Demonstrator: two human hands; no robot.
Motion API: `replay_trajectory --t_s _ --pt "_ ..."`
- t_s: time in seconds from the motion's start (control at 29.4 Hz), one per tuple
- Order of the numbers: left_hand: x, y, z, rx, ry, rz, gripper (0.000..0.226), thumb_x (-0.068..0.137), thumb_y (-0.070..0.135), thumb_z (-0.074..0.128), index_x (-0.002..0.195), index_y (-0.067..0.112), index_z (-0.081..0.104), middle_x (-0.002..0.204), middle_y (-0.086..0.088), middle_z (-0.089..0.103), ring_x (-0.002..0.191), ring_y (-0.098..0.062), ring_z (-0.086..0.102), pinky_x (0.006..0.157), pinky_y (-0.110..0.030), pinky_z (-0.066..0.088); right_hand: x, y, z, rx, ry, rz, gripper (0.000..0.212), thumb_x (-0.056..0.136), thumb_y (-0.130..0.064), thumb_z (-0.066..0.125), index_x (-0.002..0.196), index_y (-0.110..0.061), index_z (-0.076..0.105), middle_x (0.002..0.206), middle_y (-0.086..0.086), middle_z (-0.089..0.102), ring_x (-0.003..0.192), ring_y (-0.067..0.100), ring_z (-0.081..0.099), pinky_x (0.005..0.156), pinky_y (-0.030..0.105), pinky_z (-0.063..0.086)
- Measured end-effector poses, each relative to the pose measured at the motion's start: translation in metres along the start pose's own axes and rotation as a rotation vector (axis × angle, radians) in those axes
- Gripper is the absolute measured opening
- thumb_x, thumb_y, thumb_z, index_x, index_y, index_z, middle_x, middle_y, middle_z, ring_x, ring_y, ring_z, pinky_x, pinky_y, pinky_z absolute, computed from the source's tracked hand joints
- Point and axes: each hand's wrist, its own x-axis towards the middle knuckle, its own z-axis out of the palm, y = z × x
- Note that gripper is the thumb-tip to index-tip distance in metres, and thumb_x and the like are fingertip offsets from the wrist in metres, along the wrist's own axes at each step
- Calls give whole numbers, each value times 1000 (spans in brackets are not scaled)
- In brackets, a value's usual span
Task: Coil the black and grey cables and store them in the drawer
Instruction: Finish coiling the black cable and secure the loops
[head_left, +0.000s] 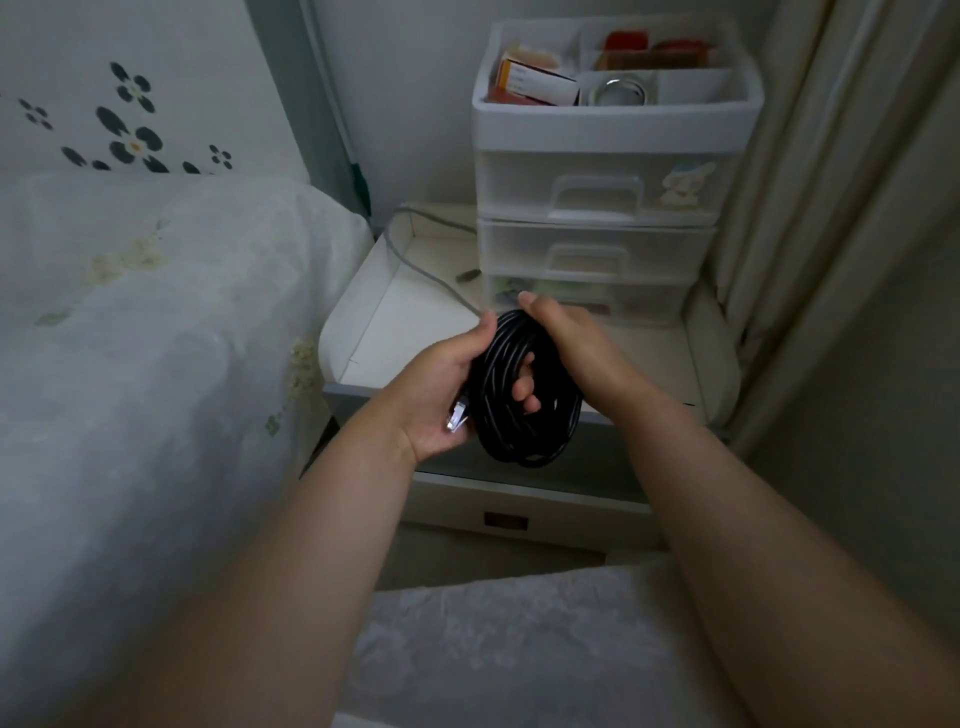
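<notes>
While both hands hold it above the nightstand (395, 332), the black cable (524, 395) sits fully coiled. Left hand (441, 395) cups coil and plug; right hand (566, 343) wraps its top (fingers through the loop). Grey cable (426, 270) lies loose on the nightstand.

**One head-worn view, looking forward and down**

The single wide-angle camera sits on the person's head and tilts down along both forearms. The hands (519, 374) fall near the frame's middle, close to the lens. Beyond them lies the nightstand (415, 322), with the bed (130, 312) at left and a curtain (831, 208) at right.
</notes>
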Motion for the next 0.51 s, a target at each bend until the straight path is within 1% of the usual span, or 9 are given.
replay_trajectory --t_s 0.07,0.14,0.2,0.27,0.34,0.37,0.41,0.44,0.51 --pt "3 -4 10 115 98 53 68 80 65 43 104 3 55 57 -2 54 63 -18 57 99 -44 45 5 6 -5 -52 15 -13 45 90 -51 49 77 -10 62 61 12 61 48 24 54 61 37 47" --pt "5 -7 16 209 166 113 63 76 60 53 99 1 55 52 0 52 57 -15 56 102 -49 45 7 10 -8 -57 5 -10 47 88 -52 49 79 -9 64 64 13 63 53 26 57 65 43 50" --pt "7 -8 17 226 228 110 53 80 52 59 93 0 57 49 0 49 52 -15 54 100 -49 46 7 12 -12 -72 -10 12 46 88 -53 48 79 -11 65 66 11 66 59 25 62 77 47 52" --pt "10 -8 17 235 276 71 40 89 43 59 90 3 58 48 0 48 50 -16 52 95 -46 48 7 15 -15 -111 -35 37 45 90 -53 45 76 -15 66 66 6 68 64 21 65 88 47 51" --pt "13 -9 16 242 312 35 33 92 39 58 87 6 58 48 -1 48 51 -16 52 87 -42 50 9 20 -17 -187 -15 52 50 90 -59 42 76 -19 68 73 4 71 74 20 68 91 44 51" --pt "14 -9 15 248 332 26 33 92 39 59 86 7 59 49 -1 49 52 -17 52 84 -39 49 11 24 -19 -243 46 50 53 90 -61 40 80 -18 69 79 3 72 81 21 68 91 41 50" --pt "15 -9 13 256 358 24 33 91 40 60 85 8 59 49 -1 49 53 -17 53 81 -38 48 16 29 -24 -319 141 44 55 93 -59 38 86 -16 70 88 6 72 88 22 67 89 38 50" --pt "17 -8 11 266 387 28 33 91 40 61 85 8 60 50 0 50 54 -17 52 80 -37 48 21 36 -31 -421 256 47 53 96 -53 36 93 -12 69 98 10 71 93 24 64 88 38 48" --pt "18 -5 7 280 431 48 32 90 41 62 84 9 60 50 0 51 54 -17 52 79 -37 47 29 50 -53 -665 452 115 31 99 -31 41 104 -14 66 115 15 63 97 28 59 86 37 46"
